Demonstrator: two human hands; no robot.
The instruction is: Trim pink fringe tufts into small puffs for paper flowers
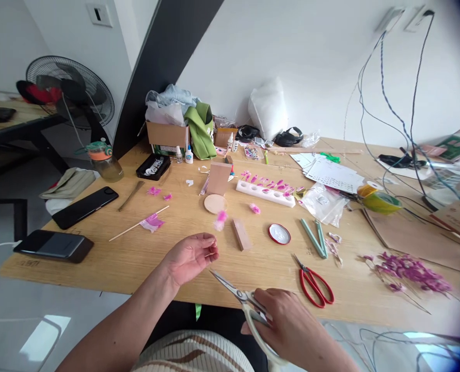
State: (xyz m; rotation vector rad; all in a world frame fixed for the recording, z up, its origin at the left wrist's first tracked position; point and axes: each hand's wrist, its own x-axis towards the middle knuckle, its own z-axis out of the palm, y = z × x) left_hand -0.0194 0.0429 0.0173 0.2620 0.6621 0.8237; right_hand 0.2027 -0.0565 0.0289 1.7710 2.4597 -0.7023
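My right hand (282,318) is closed around white-handled scissors (242,295), whose blades point up and left toward my left hand. Over the table's front edge, my left hand (193,256) is raised palm up with its fingers curled and thumb near the fingertips; whatever may be between them is too small to make out. Just beyond it is a pink and white fluffy piece (220,220). A wooden block (241,235) lies to its right, and a round wooden disc (215,203) sits behind. Another pink tuft (255,208) rests near the white holder (265,193).
Red-handled pliers (315,287), a jar lid (279,233) and green tweezers-like strips (315,238) lie to the right, with purple flowers (415,273) beyond. At left are a stick (139,223), a phone (85,206) and a power bank (53,246).
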